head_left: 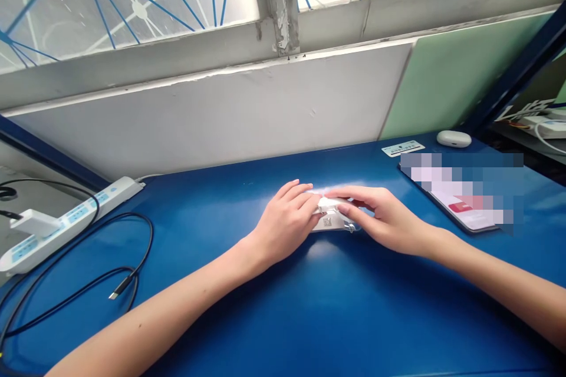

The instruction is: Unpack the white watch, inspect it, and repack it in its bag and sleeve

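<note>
A small clear plastic packet (pixel 328 222) with white contents and a printed square code lies on the blue table between my hands. My left hand (pixel 285 218) covers its left end, fingers bent and pressed together over it. From the other side, my right hand (pixel 389 218) pinches the white part between thumb and forefinger. The crinkled clear plastic pokes out below the right thumb. What exactly is inside the packet I cannot make out, since the fingers hide part of it.
A phone (pixel 471 212), partly blurred out, lies at the right of the table (pixel 336 306). Behind it are a white card (pixel 403 148) and a white earbud case (pixel 454 139). A power strip (pixel 84 215) with a plugged-in charger (pixel 35 225) and a coiled black cable (pixel 150 241) occupy the left.
</note>
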